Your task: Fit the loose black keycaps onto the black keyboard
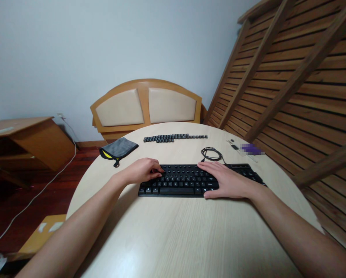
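A black computer keyboard [177, 190] lies flat on the round table, its long side facing me. Over its left upper part, my left hand [144, 170] is closed, thumb and fingertips drawn together at the keys; anything between them is too small to make out. Several spots in the upper rows look like bare sockets without caps. My right hand [229, 179] rests spread across the right part of the keyboard, fingers at its far edge and thumb at its near edge. Behind the keyboard, loose black keycaps [173, 137] stand in rows on the table.
A coiled black cable [211, 153] lies behind the keyboard. A grey cloth with a dark edge [119, 147] is at the table's left, and a purple item [251, 149] at the right. A headboard [146, 104] stands behind the pale tabletop [173, 235]; wooden slats [306, 88] lean at right.
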A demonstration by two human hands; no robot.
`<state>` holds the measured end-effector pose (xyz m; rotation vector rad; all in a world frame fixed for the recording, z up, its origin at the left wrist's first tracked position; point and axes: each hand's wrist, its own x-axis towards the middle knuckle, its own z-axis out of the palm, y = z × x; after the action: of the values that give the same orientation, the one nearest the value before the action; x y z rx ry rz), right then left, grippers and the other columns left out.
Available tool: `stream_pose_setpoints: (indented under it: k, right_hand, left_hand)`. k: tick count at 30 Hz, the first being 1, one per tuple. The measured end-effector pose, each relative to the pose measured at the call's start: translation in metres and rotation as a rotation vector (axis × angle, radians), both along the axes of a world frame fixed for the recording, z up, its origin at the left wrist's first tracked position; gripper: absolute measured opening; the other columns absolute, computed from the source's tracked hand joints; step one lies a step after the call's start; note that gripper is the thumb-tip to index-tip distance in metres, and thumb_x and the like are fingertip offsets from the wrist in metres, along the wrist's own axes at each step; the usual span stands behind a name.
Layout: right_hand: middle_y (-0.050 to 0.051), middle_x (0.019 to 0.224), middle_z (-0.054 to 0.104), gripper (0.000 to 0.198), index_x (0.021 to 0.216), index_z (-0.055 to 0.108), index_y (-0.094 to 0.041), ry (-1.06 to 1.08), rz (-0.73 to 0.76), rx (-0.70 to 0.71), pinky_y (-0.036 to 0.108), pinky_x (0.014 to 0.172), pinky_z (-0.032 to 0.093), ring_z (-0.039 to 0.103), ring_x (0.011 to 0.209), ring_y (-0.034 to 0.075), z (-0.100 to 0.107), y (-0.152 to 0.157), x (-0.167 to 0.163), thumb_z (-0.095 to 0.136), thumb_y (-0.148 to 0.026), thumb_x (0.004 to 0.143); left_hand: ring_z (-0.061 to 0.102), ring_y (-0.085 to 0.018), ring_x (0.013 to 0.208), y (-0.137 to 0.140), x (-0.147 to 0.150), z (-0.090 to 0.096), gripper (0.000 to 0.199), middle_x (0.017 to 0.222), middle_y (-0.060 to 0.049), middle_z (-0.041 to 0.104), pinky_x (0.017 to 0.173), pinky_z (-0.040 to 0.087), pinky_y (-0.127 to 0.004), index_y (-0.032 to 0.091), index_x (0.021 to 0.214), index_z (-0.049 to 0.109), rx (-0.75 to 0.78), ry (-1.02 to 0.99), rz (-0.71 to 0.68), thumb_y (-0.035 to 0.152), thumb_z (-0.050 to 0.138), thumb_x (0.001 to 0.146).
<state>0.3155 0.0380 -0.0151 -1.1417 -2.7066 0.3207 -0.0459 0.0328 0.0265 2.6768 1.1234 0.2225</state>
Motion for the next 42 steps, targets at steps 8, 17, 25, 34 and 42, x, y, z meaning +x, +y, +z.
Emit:
stream_pose_setpoints:
  k: [8,17,25,34,42]
  right_hand:
    - [0.011,0.159,0.035,0.105,0.154,0.036,-0.021,0.001,-0.005,-0.007,0.055,0.12,0.027,0.029,0.146,0.037,0.001,-0.001,-0.001,0.068,-0.076,0.07]
    - [0.01,0.159,0.035,0.105,0.154,0.036,-0.023,0.005,0.006,0.003,0.054,0.119,0.027,0.03,0.146,0.037,-0.001,0.0,0.0,0.067,-0.076,0.07]
    - [0.01,0.16,0.034,0.105,0.155,0.035,-0.023,0.0,-0.006,-0.008,0.054,0.12,0.027,0.029,0.146,0.037,-0.001,0.0,-0.001,0.067,-0.076,0.07]
    - [0.011,0.158,0.036,0.104,0.154,0.036,-0.023,0.017,-0.001,-0.024,0.057,0.119,0.027,0.03,0.146,0.038,0.001,-0.001,-0.001,0.068,-0.075,0.07]
    - [0.011,0.147,0.053,0.079,0.143,0.052,-0.022,-0.003,-0.012,-0.031,0.051,0.112,0.038,0.049,0.133,0.035,0.021,0.002,-0.011,0.061,-0.07,0.081]
  left_hand:
    - [0.068,-0.019,0.085,-0.005,0.003,0.001,0.022,0.1,-0.005,0.073,0.073,0.05,-0.028,0.022,0.106,0.075,0.085,0.083,0.002,0.023,0.059,0.092]
    - [0.068,-0.019,0.083,-0.011,0.009,0.001,0.026,0.1,-0.005,0.072,0.069,0.049,-0.028,0.024,0.107,0.076,0.108,0.136,0.033,0.02,0.054,0.094]
    - [0.068,-0.02,0.084,-0.011,0.016,0.002,0.028,0.098,-0.006,0.072,0.067,0.048,-0.027,0.024,0.103,0.076,0.115,0.195,0.072,0.019,0.051,0.092]
    - [0.067,-0.021,0.079,-0.01,0.019,0.0,0.026,0.092,-0.007,0.072,0.065,0.049,-0.029,0.023,0.095,0.078,0.071,0.151,0.112,0.019,0.053,0.089]
    - [0.065,-0.024,0.09,-0.022,0.016,-0.009,0.027,0.098,-0.009,0.069,0.076,0.053,-0.034,0.02,0.1,0.074,0.127,0.066,0.149,0.029,0.048,0.097]
